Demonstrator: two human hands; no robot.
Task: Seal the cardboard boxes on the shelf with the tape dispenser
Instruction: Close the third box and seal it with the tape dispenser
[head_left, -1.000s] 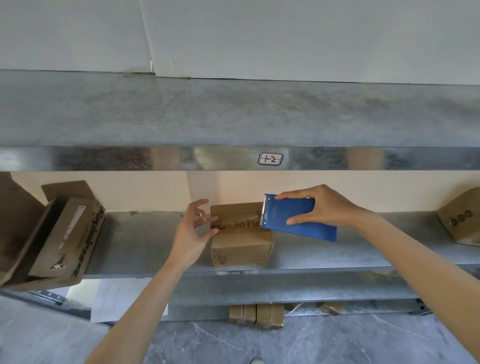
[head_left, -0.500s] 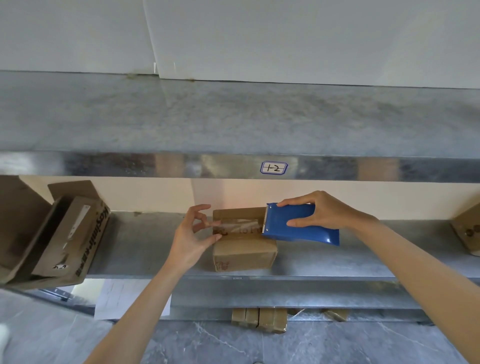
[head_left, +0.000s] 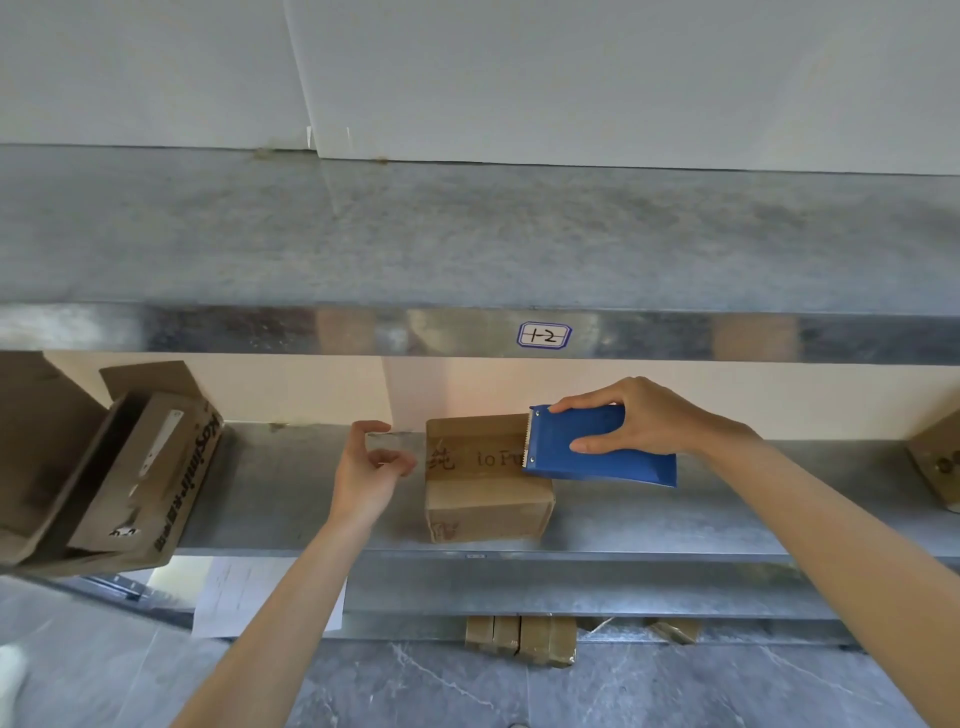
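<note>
Taping the centre box (head_left: 483, 483): my left hand (head_left: 366, 470) pinches the tape end (head_left: 389, 441) — right hand (head_left: 644, 415) clamps the tape dispenser (head_left: 597, 449) above it. Next I'd press the strip flat along the top

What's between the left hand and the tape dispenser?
Head view: the small cardboard box, clear tape stretched across its top from the tape dispenser to the left hand.

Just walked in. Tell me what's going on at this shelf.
A person is taping a small cardboard box on the metal shelf. The right hand grips the blue tape dispenser over the box's right side, toothed edge pointing left. The left hand pinches the free end of clear tape drawn out past the box's left edge, so the strip appears to span the top. It isn't cut yet.
</note>
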